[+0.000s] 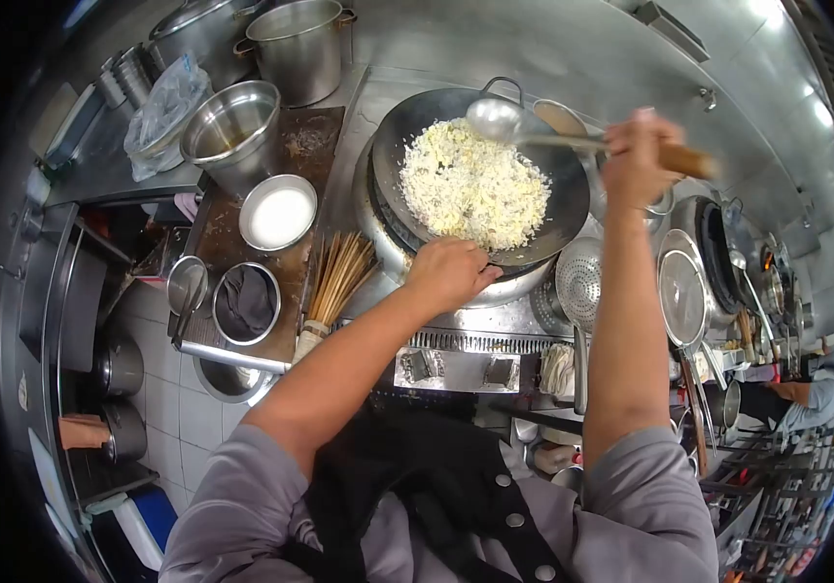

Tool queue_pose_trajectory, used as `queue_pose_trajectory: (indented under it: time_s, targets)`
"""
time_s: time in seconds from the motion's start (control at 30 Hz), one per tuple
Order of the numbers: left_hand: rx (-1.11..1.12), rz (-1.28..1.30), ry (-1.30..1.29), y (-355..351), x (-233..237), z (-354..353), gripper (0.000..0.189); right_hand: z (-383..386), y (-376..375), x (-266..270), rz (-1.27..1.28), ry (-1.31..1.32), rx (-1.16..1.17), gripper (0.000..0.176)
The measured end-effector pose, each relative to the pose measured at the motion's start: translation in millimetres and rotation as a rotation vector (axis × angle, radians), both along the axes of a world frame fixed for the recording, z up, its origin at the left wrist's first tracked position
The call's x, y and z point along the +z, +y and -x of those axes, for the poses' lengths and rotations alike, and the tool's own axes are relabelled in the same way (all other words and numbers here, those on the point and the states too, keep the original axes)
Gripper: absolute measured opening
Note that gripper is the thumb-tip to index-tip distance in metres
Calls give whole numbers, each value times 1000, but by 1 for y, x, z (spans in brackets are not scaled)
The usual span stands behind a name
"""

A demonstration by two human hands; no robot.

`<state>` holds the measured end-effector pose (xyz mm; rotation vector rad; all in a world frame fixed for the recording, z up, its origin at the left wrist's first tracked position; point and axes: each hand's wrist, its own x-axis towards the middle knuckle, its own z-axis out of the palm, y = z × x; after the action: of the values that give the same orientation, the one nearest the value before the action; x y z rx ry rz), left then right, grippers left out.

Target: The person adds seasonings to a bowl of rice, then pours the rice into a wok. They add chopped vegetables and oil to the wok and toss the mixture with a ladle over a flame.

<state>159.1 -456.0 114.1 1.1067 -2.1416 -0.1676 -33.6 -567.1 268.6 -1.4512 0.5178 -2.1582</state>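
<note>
Right hand [639, 160], fingers wrapped, grips one ladle [495, 119] at one wok [565, 194] of rice [475, 185]; left hand [451, 274], fingers bent, clasps its near edge. One bamboo brush [337, 277] stands nearby.

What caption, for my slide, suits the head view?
Rice in a wok, left hand at its rim, right hand holding a ladle.

We see the right grip [639, 160] only as a blur, and the end of the wooden handle [686, 160] on the ladle [495, 120] smears too. The left grip [451, 274] hides part of the near rim of the wok [570, 185], whose bottom we lose under the rice [475, 189]. The lower edge cuts off the grey shirt [232, 510]. Far right, a person [818, 394] is too small and blurred for us to make out the hands.
</note>
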Motion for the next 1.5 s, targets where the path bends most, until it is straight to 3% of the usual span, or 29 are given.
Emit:
queue_pose_trajectory:
  time_s: [0.07, 0.17, 0.2, 0.33, 0.37, 0.43, 0.5, 0.57, 0.63, 0.67, 0.73, 0.77, 0.83, 0.87, 0.9, 1.0, 1.1, 1.13, 1.17, 1.23, 1.3, 1.4, 1.43, 1.5]
  targets:
    - [-2, -29, -68, -3, 0, -2, 38, 8, -11, -2, -115, 18, -75, 19]
    - [-29, -86, -95, -4, 4, -6, 38, 6, 50, 83, -163, 6, -5, 20]
    - [-33, -76, -94, -7, 6, -7, 38, 17, 75, 88, -75, 41, 54, 19]
    - [-56, -90, -87, -2, -1, -4, 39, 16, 82, -23, -231, 214, -207, 17]
    - [-36, -81, -94, -5, 2, -4, 39, 25, 82, -29, -268, 296, -210, 19]
    - [-27, -96, -100, -4, 4, -3, 40, 39, 125, -21, -520, 697, -405, 26]
    - [-19, -84, -107, -5, 0, -3, 40, 85, 153, -77, -826, 357, 190, 40]
    - [-10, -58, -103, -5, 3, -4, 40, 58, 222, -59, -1145, -71, 704, 43]
    - [-29, -45, -108, -4, 0, -4, 41, 47, 267, -87, -972, -338, 777, 42]
    - [-22, -46, -113, -5, -1, -3, 41, 51, 255, -103, -972, -340, 786, 42]
    - [-17, -75, -156, -7, -2, -1, 43, 59, 217, -139, -1195, -637, 926, 48]
    - [-24, -81, -168, -5, 0, 0, 43, 59, 205, -132, -1194, -654, 926, 48]
    - [-3, -143, -242, -6, 9, 0, 42, 54, 190, -99, -1243, -137, 759, 50]
    - [-9, -143, -260, -7, 9, 0, 42, 42, 204, -67, -1226, 306, 509, 59]
    - [-11, -143, -270, -9, 6, -1, 42, 38, 217, -57, -1225, 296, 512, 59]
    - [-32, -51, -175, -14, -3, 1, 45, 47, 263, -71, -1036, 803, 8, 75]
    - [-18, -63, -156, -14, -6, 3, 44, 60, 288, -131, -894, 840, -107, 75]
    - [-21, -88, -144, -13, -4, 3, 44, 73, 288, -179, -736, 877, -142, 75]
    - [-24, -109, -132, -12, -3, 3, 44, 82, 297, -176, -742, 870, -145, 75]
    - [-35, -70, -129, -5, -4, 8, 45, 100, 315, -146, -1204, 1101, 117, 75]
    - [-14, -253, -351, 24, 4, 15, 45, 123, 349, -93, -1075, 1248, 121, 74]
    - [-135, -103, -202, 66, 44, 8, 43, 129, 367, -1, -1461, 1230, 292, 72]
    - [-147, -124, -216, 62, 37, 9, 43, 122, 361, 7, -1568, 1192, 307, 71]
    - [-66, -12, -88, 34, 14, 17, 43, 108, 327, -28, -1376, 1242, 246, 70]
